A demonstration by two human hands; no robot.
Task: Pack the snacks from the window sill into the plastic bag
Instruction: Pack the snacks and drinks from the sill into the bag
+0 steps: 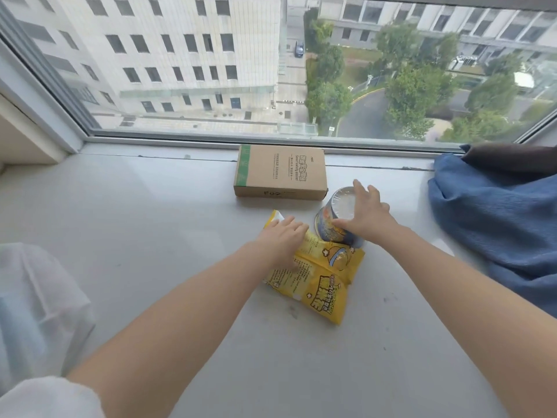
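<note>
- Snacks on the window sill (150, 221) are three: two yellow snack packets (316, 276) with cartoon print and dark lettering, lying overlapped, and one round tub (334, 215) with a clear plastic lid, tilted just beside them.
- Left hand (283, 239) rests flat on the upper packet with fingers nearly straight, so this grip is wide and holds nothing.
- Right hand (366, 212) lies over the tub, fingers spread on the lid and thumb at its side; whether it grips the tub, I cannot tell.
- One whitish plastic bag (39, 309) stands at the left edge, well apart from the snacks.
- Sill is pale grey stone under a large window; outside are buildings, trees and a road, seen from high.
- One brown cardboard box (280, 173) lies near the glass, and one blue cloth (494, 224) at the right.
</note>
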